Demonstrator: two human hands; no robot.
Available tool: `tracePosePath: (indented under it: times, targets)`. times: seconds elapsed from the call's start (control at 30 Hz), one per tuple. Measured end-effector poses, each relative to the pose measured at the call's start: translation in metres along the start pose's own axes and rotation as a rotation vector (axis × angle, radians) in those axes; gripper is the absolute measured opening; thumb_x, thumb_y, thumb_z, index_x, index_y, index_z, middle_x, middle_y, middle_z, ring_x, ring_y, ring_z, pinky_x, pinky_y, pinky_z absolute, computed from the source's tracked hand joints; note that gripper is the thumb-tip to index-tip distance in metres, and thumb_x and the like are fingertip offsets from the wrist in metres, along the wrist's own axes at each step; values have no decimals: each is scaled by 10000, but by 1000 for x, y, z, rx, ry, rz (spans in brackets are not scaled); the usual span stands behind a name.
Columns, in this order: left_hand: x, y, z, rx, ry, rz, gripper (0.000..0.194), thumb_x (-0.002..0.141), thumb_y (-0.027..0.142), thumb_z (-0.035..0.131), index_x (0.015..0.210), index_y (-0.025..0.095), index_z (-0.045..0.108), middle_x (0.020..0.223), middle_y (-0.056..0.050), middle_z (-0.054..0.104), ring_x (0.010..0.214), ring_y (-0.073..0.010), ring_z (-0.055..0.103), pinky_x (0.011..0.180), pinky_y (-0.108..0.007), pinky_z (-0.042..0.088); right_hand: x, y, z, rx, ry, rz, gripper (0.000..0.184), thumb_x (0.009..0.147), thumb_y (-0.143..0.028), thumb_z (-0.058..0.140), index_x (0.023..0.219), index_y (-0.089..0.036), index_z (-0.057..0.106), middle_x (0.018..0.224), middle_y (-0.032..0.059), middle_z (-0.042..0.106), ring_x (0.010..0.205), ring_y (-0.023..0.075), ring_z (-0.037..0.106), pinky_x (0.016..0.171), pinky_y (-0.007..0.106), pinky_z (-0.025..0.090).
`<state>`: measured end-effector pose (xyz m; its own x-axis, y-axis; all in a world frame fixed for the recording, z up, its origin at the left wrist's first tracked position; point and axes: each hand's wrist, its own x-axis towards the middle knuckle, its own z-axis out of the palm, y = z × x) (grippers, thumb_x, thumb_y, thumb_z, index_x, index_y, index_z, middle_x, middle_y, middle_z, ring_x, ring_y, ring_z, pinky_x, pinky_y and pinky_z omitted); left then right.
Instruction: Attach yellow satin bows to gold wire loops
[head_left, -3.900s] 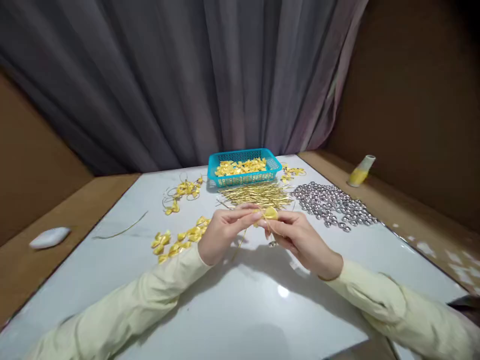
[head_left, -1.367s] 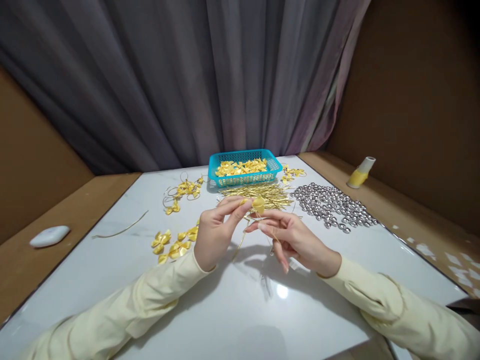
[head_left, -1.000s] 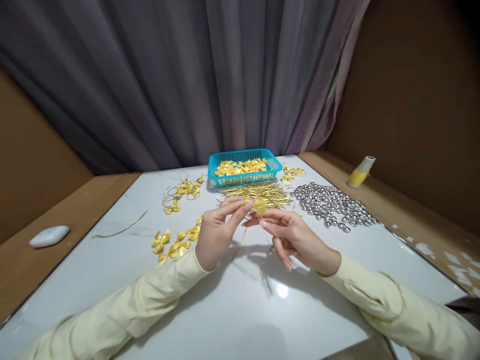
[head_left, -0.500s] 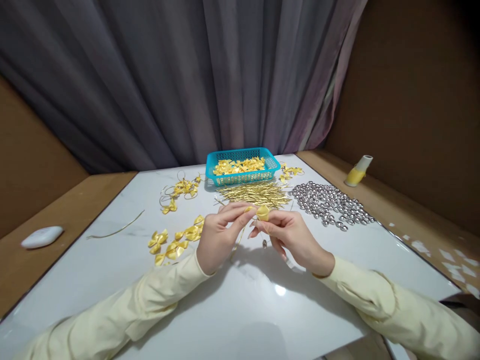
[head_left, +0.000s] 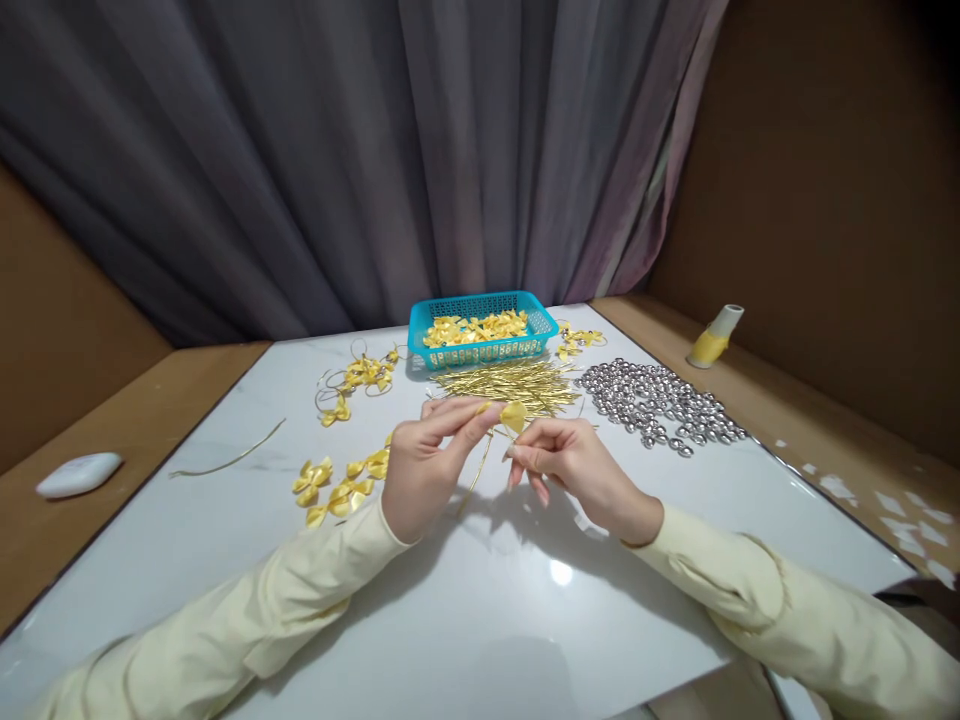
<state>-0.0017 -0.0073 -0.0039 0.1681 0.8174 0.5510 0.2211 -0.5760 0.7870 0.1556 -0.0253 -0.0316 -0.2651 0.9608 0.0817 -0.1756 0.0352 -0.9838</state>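
Bow: the yellow bow (head_left: 513, 416) is up over the desk (head_left: 480, 620), in the left hand's fingertips. It looks soft and smooth, so a squeeze that is too hard could squash it, and one that is too light could let it slip.
Left hand: its grip (head_left: 427, 465) is closed on the edge of the bow. The fingers hide part of it, so a bad fold there might go unseen.
Right hand: its grip (head_left: 589, 475) is pinched on a thin strand (head_left: 515, 437) just below the bow. A hard tug could snap it or pull the bow crooked.
Gold wires: one bent wire (head_left: 477, 475) lies under the hands, and a big pile (head_left: 510, 385) is just past them. A low finger or the strand could catch on the ends.
Silver beads: they lie loose (head_left: 652, 400) to the right, past the right hand. A bump could make them roll away.
Loose bows: these (head_left: 345, 490) sit beside the left sleeve (head_left: 300, 575). If the arm slides, it could push them about.
Blue basket: it (head_left: 487, 350) is behind the gold pile, with more yellow bows (head_left: 480, 327) inside. A knock could tip some out.
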Motion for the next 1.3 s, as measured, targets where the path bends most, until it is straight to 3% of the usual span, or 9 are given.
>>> tracePosePath:
  times: [0.1,0.27,0.37,0.7,0.9,1.2,1.3]
  targets:
    - [-1,-2,0,-8,11,-29,121,739,274,640,817,232,722,790,-3,699,743,-156,574,714,-291,438,2,0,-3,59,-29,24,166,737,-300,625,680,-146,605,655,18,650,437,55,491,386,184,288]
    - [-1,-1,1,-26,15,-72,129,762,280,618,820,226,721,779,2,701,749,-146,594,749,-277,451,2,-2,-6,28,-33,153,232,734,-387,622,815,-170,633,453,-42,542,322,38,294,320,193,143]
    - [1,1,1,-33,25,-88,132,772,284,607,804,224,721,754,8,704,750,-146,615,777,-273,461,1,-5,-7,-28,10,111,223,730,-385,625,796,-172,635,478,-32,563,329,37,275,328,194,165]
    - [2,1,3,-57,40,-115,131,767,284,613,809,218,718,753,22,709,751,-131,631,768,-238,490,0,-14,-8,-247,126,4,231,754,-366,597,819,-158,669,552,36,652,346,61,405,315,188,274]
    - [2,-1,3,-62,18,-122,139,770,290,608,788,202,714,756,11,707,743,-134,629,759,-243,492,1,-15,-10,-254,101,-75,179,734,-318,615,721,-145,659,615,58,663,578,175,655,305,179,338]
    - [3,-2,5,-114,22,-167,136,763,290,617,816,202,707,794,9,714,668,-137,658,749,-252,496,4,-10,-18,-209,24,17,181,762,-312,584,734,-138,623,535,42,631,523,191,665,250,151,289]
    - [3,-3,4,-113,23,-181,142,765,298,614,814,200,704,792,7,713,641,-137,661,738,-252,497,3,-12,-17,-209,31,16,192,764,-322,580,760,-133,614,636,62,645,556,199,673,242,144,306]
